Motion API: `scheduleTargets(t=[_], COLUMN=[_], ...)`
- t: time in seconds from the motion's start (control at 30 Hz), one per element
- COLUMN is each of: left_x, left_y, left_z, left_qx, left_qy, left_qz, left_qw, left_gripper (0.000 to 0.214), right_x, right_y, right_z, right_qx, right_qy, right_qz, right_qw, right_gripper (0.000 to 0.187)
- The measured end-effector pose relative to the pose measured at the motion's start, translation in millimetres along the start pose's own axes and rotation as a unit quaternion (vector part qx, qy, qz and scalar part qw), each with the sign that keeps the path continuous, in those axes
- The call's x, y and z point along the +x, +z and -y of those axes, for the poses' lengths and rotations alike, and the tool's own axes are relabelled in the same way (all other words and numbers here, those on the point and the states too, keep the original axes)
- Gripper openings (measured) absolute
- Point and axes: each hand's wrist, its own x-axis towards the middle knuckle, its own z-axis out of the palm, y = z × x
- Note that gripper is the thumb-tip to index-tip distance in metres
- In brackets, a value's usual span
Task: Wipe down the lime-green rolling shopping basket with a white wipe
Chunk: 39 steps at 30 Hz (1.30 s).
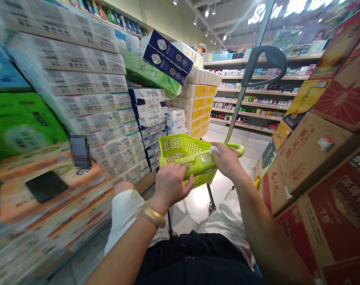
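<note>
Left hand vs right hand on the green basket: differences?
Left hand grips the green basket rim near its middle; right hand grips nearer the corner. Left wrist wears a gold bangle; right wrist is bare. Right hand also holds a white item; left doesn't. Both grip the near rim.

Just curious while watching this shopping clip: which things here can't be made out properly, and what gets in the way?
Head view:
- Small white object on the lime-green plastic basket's rim: mostly covered by the right hand.
- Label on the left stack: masked by a pixelated patch.
- Print on the white stacked packs: motion-blurred.
- Red cardboard cartons: cut off by the right edge.
</note>
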Motion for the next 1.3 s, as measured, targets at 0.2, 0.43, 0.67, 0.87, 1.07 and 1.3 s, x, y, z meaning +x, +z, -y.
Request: scheduleTargets(t=[0.2,0.43,0.67,0.87,1.07,1.3], left_x=[0.4,-0.8,-1.6,-1.6,-2.0,-0.6], left_y=[-2.2,-2.6,-0.8,-0.3,-0.8,1.1], left_z=[1.4,5.0,4.7,5.7,8.5,7.7], left_qx=[0.004,0.009,0.007,0.008,0.001,-0.003], left_qy=[-0.001,0.012,0.007,0.008,0.014,0.013], left_qz=[0.007,0.006,-0.005,-0.016,-0.011,-0.017], left_qw=[1.0,1.0,1.0,1.0,1.0,1.0], left_gripper=[0.028,0.03,0.029,0.031,0.031,0.031], right_x=[-35.5,-58.1,-58.4,-70.2,-76.9,-60.0], right_y=[17.1,33.1,45.9,67.0,77.9,68.9], right_z=[37.2,34.0,-5.9,27.3,10.1,-14.0], right_qx=[0.019,0.048,0.098,0.113,0.06,0.121], right_qy=[-0.092,-0.162,-0.068,-0.086,-0.168,-0.101], right_qz=[-0.043,-0.114,-0.277,-0.299,-0.29,-0.361], right_qw=[0.995,0.979,0.953,0.943,0.94,0.919], right_gripper=[0.034,0.037,0.037,0.045,0.047,0.043])
